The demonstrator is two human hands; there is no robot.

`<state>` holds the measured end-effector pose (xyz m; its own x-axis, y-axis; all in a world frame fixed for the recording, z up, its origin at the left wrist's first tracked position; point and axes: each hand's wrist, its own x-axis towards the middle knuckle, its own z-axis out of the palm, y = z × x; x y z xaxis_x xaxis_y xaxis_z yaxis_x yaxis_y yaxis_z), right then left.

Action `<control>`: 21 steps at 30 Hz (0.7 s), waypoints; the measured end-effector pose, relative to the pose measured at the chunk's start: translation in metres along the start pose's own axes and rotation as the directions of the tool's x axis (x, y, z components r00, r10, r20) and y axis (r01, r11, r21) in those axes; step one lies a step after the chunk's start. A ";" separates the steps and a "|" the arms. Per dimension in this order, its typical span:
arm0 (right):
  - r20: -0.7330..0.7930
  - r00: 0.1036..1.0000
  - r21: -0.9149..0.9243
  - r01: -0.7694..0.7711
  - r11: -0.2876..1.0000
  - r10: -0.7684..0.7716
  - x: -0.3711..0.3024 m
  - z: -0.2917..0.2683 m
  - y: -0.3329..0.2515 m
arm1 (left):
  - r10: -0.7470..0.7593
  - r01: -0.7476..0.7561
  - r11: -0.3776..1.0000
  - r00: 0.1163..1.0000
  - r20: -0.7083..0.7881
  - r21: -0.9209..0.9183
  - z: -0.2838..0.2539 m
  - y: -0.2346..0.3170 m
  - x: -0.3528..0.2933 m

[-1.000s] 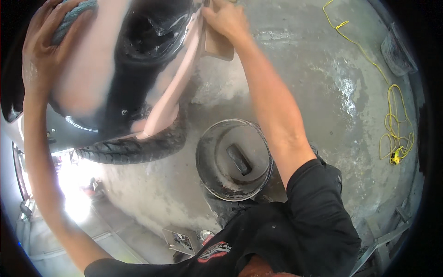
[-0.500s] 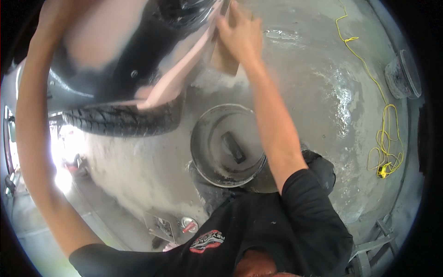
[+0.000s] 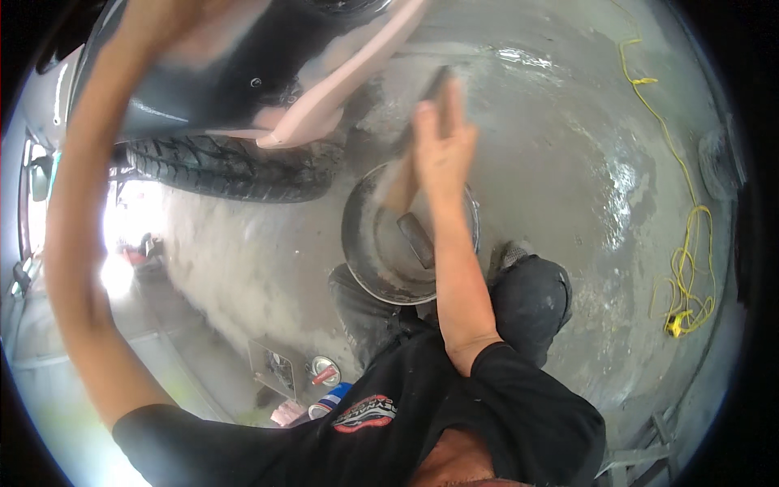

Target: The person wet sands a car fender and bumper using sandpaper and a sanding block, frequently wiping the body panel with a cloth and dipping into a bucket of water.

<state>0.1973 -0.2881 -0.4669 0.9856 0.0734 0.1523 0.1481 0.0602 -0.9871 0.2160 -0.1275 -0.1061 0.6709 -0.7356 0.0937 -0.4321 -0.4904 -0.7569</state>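
Note:
My right hand (image 3: 445, 154) is closed around a long, flat sanding block (image 3: 400, 188), tan on its face, blurred and tilted over the far rim of a round bucket (image 3: 349, 235). Inside the bucket lies a smaller dark block (image 3: 416, 241). My left hand (image 3: 166, 16) reaches up to the car's dark body panel (image 3: 243, 89); its fingers are cut off by the picture's top edge. Pale pink patches cover parts of the panel, and a pink strip (image 3: 345, 85) runs along its edge.
A tyre (image 3: 231, 170) sits under the panel. On the wet grey floor at right lie a yellow cord (image 3: 686, 260) and a tub (image 3: 718, 166). Near my left side stand a blue can (image 3: 331, 399), an open tin (image 3: 326, 371) and a flat board (image 3: 274, 369).
My right hand has drawn the sanding block away from the panel's edge, toward me and over the bucket. My left arm stays raised at the panel. My head view has shifted slightly.

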 end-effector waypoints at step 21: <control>0.177 0.889 0.626 -0.433 0.649 0.422 0.069 0.018 0.044 | -0.485 0.463 0.874 0.849 0.209 0.146 0.124 0.216 -0.092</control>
<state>0.2703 -0.2629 -0.4989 0.9242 0.2673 -0.2728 -0.3818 0.6304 -0.6758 0.1357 -0.1080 -0.3580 0.9052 -0.2890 0.3115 0.0214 -0.7012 -0.7126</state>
